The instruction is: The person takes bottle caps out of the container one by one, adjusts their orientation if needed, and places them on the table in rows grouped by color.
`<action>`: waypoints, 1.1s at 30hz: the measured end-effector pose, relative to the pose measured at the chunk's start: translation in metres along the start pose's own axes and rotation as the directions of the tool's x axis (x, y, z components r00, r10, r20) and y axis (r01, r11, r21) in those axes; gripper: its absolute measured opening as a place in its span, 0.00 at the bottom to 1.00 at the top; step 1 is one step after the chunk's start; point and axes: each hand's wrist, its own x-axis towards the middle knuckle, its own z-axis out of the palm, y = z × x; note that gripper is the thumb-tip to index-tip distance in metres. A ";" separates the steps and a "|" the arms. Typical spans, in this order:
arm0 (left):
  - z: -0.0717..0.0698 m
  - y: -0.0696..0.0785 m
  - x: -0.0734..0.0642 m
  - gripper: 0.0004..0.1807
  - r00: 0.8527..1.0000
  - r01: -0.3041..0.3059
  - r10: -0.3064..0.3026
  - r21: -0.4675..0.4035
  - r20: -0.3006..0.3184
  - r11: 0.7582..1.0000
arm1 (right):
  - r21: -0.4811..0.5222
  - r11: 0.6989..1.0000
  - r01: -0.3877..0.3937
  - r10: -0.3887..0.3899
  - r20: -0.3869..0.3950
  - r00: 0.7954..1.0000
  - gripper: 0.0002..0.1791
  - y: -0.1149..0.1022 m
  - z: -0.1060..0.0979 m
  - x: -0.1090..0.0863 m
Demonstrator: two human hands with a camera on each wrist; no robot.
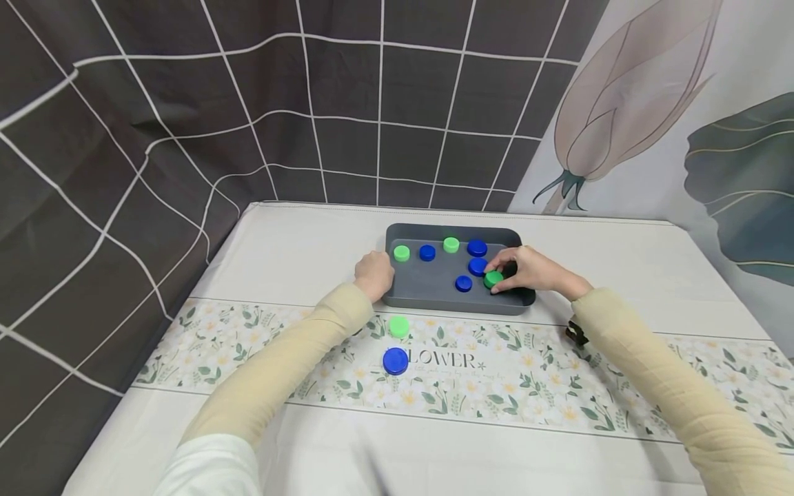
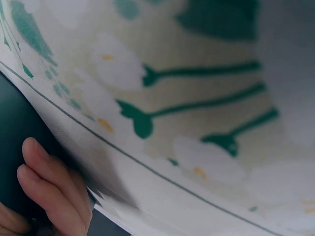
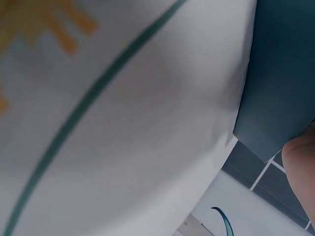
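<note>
The tray (image 1: 428, 281) holds 7 caps (image 1: 427, 253), with 2 outer caps (image 1: 395, 361) before its left end on the cloth (image 1: 310, 255).

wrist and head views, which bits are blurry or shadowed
Head view: bright, the nearest blue cap reads clearly, but a dark streak at the bottom edge is blurred; left wrist view: dim, printed flowers soft, shadow beside the left hand; right wrist view: yellow print blurred at upper left.

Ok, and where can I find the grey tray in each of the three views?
Head: the grey tray lies just right of centre.
Left wrist: part of it, at the left edge.
Right wrist: part of it, upper right.
Shared landmark: the flowered tablecloth.
</note>
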 end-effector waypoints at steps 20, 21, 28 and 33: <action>-0.002 0.001 -0.002 0.14 1.000 0.006 -0.006 -0.001 0.011 1.000 | 0.060 0.997 -0.052 0.055 -0.059 0.997 0.16 -0.030 -0.007 -0.005; -0.002 0.001 -0.002 0.14 1.000 0.007 -0.007 -0.001 0.012 1.000 | 0.058 0.997 -0.052 0.055 -0.061 0.997 0.16 -0.027 -0.007 -0.005; 0.002 0.000 0.002 0.15 1.000 -0.002 0.001 0.022 0.014 1.000 | 0.079 0.996 -0.036 0.041 -0.063 0.997 0.17 -0.016 -0.002 -0.004; 0.003 -0.001 0.004 0.14 1.000 0.008 -0.008 0.014 0.008 1.000 | 0.098 0.995 -0.015 0.019 -0.042 0.999 0.16 -0.022 -0.001 -0.005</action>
